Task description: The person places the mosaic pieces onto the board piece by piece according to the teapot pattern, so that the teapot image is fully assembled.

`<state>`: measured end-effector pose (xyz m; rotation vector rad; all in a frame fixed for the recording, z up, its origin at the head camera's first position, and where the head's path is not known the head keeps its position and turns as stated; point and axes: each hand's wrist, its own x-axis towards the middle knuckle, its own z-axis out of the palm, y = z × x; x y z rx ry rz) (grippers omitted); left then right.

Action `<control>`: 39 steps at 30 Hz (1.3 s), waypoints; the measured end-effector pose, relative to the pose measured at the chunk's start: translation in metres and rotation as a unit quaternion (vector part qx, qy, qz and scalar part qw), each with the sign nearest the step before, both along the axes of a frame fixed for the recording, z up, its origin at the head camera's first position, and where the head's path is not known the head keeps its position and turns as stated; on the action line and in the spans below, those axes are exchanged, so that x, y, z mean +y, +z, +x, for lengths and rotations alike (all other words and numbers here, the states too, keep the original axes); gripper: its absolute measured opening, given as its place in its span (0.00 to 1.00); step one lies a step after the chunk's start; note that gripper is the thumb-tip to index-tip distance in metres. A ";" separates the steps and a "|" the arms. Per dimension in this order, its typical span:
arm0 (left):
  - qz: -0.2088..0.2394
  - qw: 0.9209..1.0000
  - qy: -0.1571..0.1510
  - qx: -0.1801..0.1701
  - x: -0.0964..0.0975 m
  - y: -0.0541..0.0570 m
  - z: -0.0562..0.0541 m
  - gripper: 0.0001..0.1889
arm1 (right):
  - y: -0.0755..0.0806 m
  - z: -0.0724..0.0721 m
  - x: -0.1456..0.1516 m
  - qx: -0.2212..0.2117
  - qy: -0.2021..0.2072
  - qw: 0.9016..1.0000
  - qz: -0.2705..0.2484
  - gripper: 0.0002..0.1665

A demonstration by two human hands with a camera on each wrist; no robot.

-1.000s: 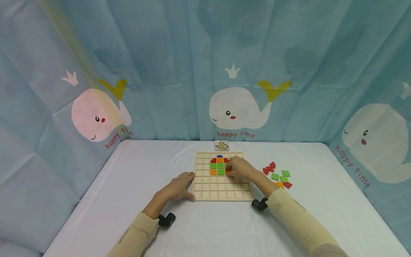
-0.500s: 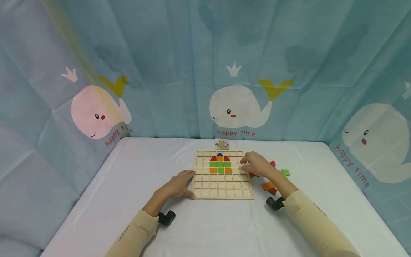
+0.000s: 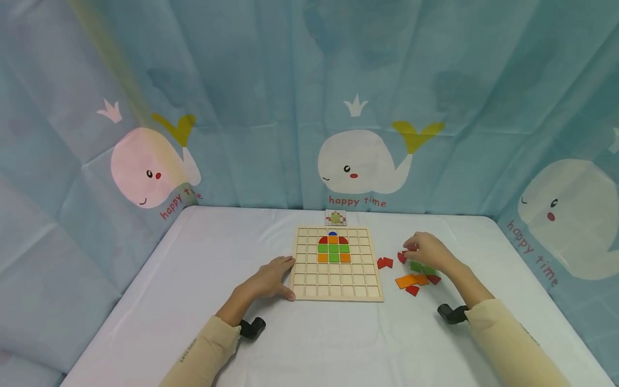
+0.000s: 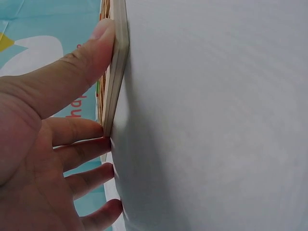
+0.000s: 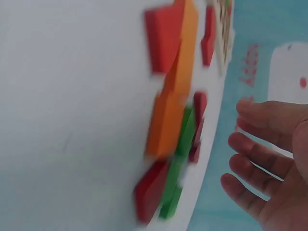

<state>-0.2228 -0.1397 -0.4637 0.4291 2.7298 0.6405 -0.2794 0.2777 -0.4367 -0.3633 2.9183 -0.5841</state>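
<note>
My left hand [image 3: 271, 277] rests against the left edge of a wooden grid board [image 3: 333, 293], thumb and fingers spread; the left wrist view shows the thumb [image 4: 94, 53] touching its rim. Coloured tiles fill some of the board's upper squares: green [image 3: 333, 249], orange, red and a blue half-round [image 3: 332, 234]. Out to the right, my right hand [image 3: 429, 251] hovers over loose tiles, its fingers slightly bent. Nothing shows between its fingers in the right wrist view. Beneath and beside it lie red [image 3: 384, 263], green [image 5: 185, 134] and orange [image 3: 406, 281] tiles, some overlapping.
A small picture card [image 3: 336, 217] lies behind the board. White cloth [image 3: 319, 344] covers the table. A blue curtain [image 3: 271, 161] printed with whales hangs at the back and sides.
My right hand has moved from the board's tiles to the right, over the loose ones. The tiles on the board are now uncovered. My left hand has stayed at the board's edge.
</note>
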 end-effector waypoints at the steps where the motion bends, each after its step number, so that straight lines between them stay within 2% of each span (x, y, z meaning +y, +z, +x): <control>1: 0.000 1.000 -0.001 0.000 0.000 0.000 0.000 0.52 | -0.001 0.001 0.006 -0.002 -0.004 1.000 0.001 0.15; 8: -0.004 1.000 -0.002 -0.002 0.000 0.000 -0.001 0.52 | -0.006 0.006 0.035 -0.007 -0.012 1.000 0.009 0.15; 15: -0.005 1.000 -0.005 -0.006 0.000 0.001 -0.002 0.52 | -0.011 0.008 0.048 -0.021 -0.022 0.999 0.021 0.18; 24: -0.010 1.000 -0.008 -0.008 -0.001 -0.001 -0.004 0.53 | -0.017 0.009 0.053 -0.033 -0.017 0.999 0.024 0.19; 39: -0.017 1.000 -0.007 -0.006 0.000 0.001 -0.003 0.53 | -0.015 0.011 0.056 -0.036 -0.029 0.998 0.032 0.18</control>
